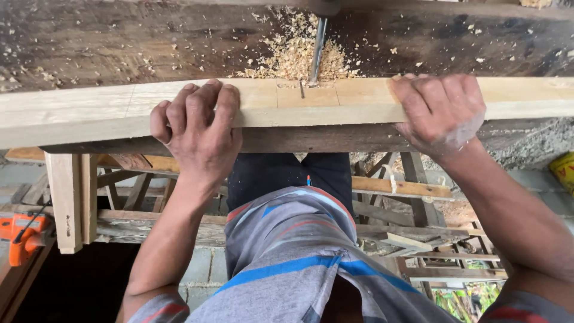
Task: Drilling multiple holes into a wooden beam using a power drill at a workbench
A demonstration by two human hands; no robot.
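A long pale wooden plank (335, 98) lies across the front edge of a dark worn workbench (119, 42). My left hand (200, 128) grips the plank's near edge, fingers curled over its top. Further right, my right hand (442, 110) is wrapped over the same edge. Between the hands, pencil lines mark the plank, and a steel drill bit (317, 51) stands on its far edge. A heap of wood shavings (296, 57) lies around the bit.
An orange power tool (24, 236) rests at the lower left. Wooden frames and slats (406, 233) are stacked under the bench. A yellow object (565, 170) shows at the right edge. My striped shirt fills the lower middle.
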